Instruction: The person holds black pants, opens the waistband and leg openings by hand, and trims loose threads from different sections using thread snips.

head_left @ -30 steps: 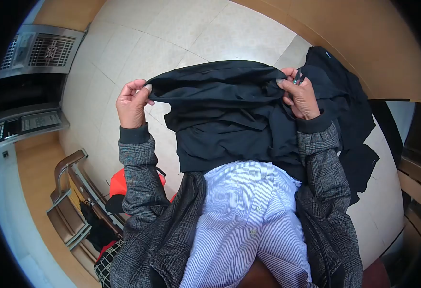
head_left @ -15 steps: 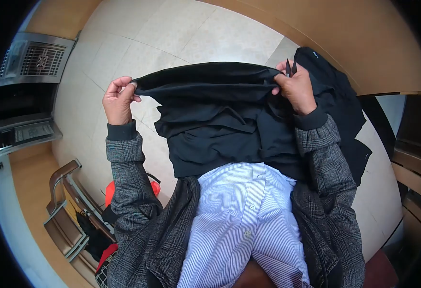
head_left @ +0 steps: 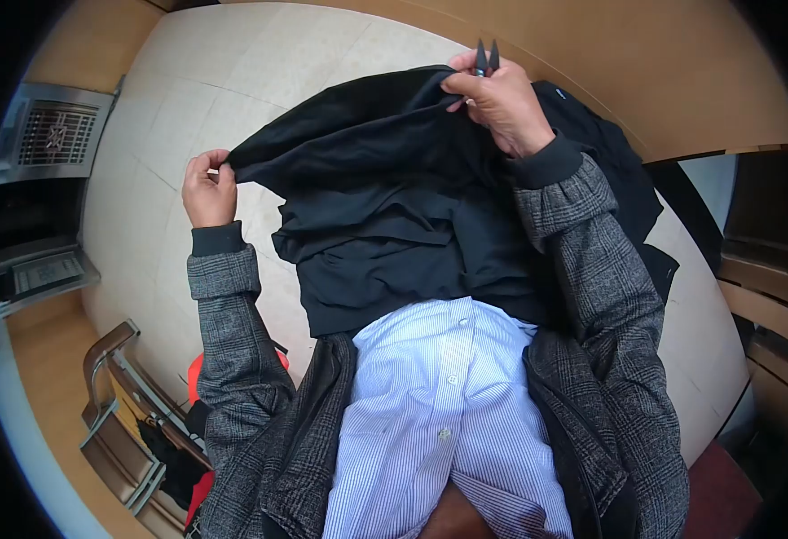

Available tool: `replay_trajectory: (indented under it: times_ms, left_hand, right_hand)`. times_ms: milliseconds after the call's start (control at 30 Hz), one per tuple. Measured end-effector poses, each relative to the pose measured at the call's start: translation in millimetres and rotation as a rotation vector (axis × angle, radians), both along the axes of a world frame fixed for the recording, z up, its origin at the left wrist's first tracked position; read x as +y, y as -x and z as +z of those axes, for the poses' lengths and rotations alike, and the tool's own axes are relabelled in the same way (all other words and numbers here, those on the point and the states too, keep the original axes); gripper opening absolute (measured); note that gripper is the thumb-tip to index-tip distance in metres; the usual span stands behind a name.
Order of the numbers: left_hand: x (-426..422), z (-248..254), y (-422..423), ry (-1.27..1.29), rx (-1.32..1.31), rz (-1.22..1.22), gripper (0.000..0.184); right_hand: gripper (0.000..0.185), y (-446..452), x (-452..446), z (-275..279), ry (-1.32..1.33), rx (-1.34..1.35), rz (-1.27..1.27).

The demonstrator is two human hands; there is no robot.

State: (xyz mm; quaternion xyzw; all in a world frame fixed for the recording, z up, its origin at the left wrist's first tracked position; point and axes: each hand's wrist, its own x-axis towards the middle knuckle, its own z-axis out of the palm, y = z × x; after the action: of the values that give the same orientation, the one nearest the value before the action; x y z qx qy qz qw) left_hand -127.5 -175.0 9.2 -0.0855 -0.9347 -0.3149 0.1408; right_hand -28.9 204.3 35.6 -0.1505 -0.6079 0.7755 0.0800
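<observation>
Black cloth (head_left: 385, 225) lies across my lap, its far part lifted and stretched between both hands. My left hand (head_left: 209, 187) pinches its left corner. My right hand (head_left: 501, 99), held higher and farther away, grips the upper right edge between thumb and fingers. Small dark-bladed snips (head_left: 487, 59) also sit in my right hand, their two pointed blades standing up apart from each other above the fingers. More black cloth (head_left: 614, 171) hangs down at the right, behind my right forearm.
A brown chair (head_left: 120, 431) with dark and red items stands at lower left. A metal-grilled unit (head_left: 57, 135) is at the far left. Wooden panelling (head_left: 681, 81) runs along the upper right. Pale tiled floor (head_left: 169, 117) shows beyond the cloth. Something orange-red (head_left: 194, 373) lies beside my left sleeve.
My right hand has moved up and to the left, raising the cloth's right edge. The snips' blades now show clearly above it. My left hand has shifted slightly left, still pinching the cloth.
</observation>
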Motion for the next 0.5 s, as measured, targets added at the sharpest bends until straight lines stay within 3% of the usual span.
replay_trajectory:
  times_ms: [200, 267, 367, 500]
  left_hand:
    - [13.5, 0.6, 2.5, 0.235, 0.174, -0.015, 0.02]
    - [42.2, 11.2, -6.3, 0.186, 0.308, -0.248, 0.022]
    - [110.7, 28.9, -32.8, -0.142, 0.06, -0.593, 0.031]
    - [160.4, 12.4, -48.5, -0.248, 0.009, -0.682, 0.028]
  right_hand:
    - [0.018, 9.8, -8.0, 1.1, -0.038, 0.164, 0.068]
    - [0.018, 12.6, -15.3, 0.4, -0.037, 0.153, 0.068]
    - [0.02, 16.3, -29.1, -1.4, -0.033, 0.121, 0.078]
    - [0.021, 18.8, -46.0, -4.4, -0.052, 0.18, 0.098]
